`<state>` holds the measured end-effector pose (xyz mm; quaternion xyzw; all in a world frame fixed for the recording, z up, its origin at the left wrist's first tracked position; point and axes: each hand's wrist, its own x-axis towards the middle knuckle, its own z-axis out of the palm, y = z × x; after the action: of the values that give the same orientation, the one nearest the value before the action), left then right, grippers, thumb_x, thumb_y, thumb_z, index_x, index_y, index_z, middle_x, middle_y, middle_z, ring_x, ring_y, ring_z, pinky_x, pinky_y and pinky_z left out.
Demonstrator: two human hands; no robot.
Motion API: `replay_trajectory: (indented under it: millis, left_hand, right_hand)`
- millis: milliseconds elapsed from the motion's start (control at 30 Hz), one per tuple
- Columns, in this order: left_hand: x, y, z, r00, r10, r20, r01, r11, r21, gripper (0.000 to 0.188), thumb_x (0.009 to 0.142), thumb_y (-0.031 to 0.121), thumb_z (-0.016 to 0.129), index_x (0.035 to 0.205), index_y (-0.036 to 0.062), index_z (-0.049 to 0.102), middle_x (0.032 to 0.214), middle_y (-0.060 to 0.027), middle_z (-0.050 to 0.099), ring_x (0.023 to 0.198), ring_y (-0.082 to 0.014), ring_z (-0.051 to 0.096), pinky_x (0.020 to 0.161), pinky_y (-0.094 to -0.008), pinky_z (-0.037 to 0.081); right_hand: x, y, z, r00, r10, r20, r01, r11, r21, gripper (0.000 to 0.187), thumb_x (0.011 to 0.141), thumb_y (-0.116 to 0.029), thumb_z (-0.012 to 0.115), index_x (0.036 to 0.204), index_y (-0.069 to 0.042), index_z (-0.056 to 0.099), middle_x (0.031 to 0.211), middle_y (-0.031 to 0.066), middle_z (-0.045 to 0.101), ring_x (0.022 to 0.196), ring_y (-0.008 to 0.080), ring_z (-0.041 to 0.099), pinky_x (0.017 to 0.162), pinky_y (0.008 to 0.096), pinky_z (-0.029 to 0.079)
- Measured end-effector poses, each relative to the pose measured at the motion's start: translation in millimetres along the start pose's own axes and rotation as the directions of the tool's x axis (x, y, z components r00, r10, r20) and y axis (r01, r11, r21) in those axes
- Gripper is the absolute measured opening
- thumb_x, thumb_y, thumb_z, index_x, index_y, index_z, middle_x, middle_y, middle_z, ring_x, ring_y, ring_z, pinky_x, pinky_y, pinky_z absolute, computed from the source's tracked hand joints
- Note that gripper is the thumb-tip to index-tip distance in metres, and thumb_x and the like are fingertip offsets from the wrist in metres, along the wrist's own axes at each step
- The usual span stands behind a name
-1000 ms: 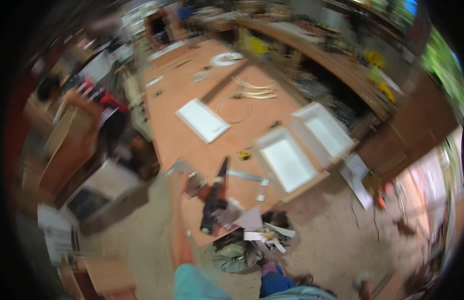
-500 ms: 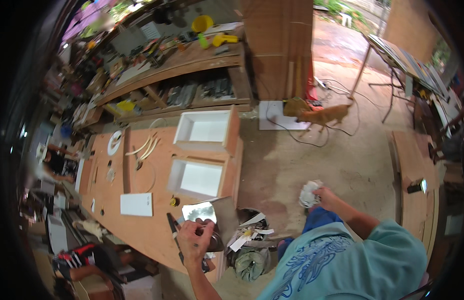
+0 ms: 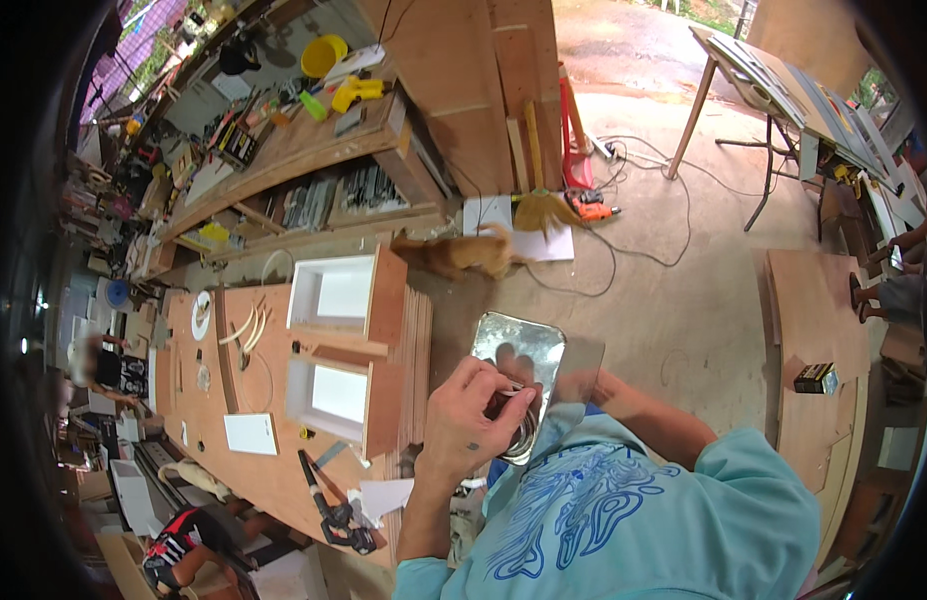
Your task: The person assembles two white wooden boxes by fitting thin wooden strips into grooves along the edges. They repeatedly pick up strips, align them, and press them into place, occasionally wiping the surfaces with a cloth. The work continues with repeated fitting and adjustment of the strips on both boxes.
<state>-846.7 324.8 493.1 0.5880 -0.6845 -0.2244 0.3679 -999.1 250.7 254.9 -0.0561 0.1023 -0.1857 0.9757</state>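
A rectangular metal can [image 3: 543, 340] with a shiny silver top is held up in front of my body, above the floor beside the workbench. My left hand [image 3: 468, 415] grips it from above, fingers curled together at the small fitting on its top. Behind the can, my right hand [image 3: 580, 386] shows only in part; its fingers are hidden, so what it holds cannot be seen.
To the left, the wooden workbench [image 3: 208, 375] bears two white-lined drawer boxes [image 3: 328, 305], a white panel [image 3: 251, 434] and a black tool [image 3: 338, 525]. A brown dog [image 3: 453, 255] stands beyond. Cables [image 3: 673, 245] cross the floor. A person [image 3: 188, 545] bends at lower left.
My left hand has lifted the can off the workbench and brought it right, before my body. My right hand, earlier holding a crumpled white cloth, is now behind the can. The dog has moved left.
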Motion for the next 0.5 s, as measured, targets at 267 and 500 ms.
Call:
replay_trajectory:
  millis: [267, 500]
  left_hand:
    - [49, 35, 30, 0.970, 0.106, 0.218, -0.201, 0.855, 0.478, 0.083, 0.069, 0.063, 0.072, 0.128, 0.0070, 0.054, 0.152, -0.0237, 0.020, 0.131, -0.0473, 0.028, 0.105, -0.0570, 0.028]
    - [74, -6, 50, 0.963, 0.216, -0.165, -0.168, 0.950, 0.263, 0.082, 0.069, 0.051, 0.079, 0.132, 0.0075, 0.051, 0.149, -0.0328, 0.019, 0.132, -0.0491, 0.029, 0.101, -0.0593, 0.033]
  right_hand:
    - [8, -51, -12, 0.977, -0.213, -0.027, 0.214, 0.976, 0.036, 0.035, 0.093, -0.011, 0.054, 0.128, -0.004, 0.050, 0.119, 0.0085, 0.060, 0.111, 0.0246, 0.059, 0.097, 0.0400, 0.048]
    - [18, -85, -11, 0.938, -0.326, -0.117, 0.329, 0.944, 0.005, 0.036, 0.093, -0.012, 0.054, 0.128, -0.003, 0.050, 0.119, 0.0085, 0.060, 0.110, 0.0236, 0.059, 0.096, 0.0387, 0.048]
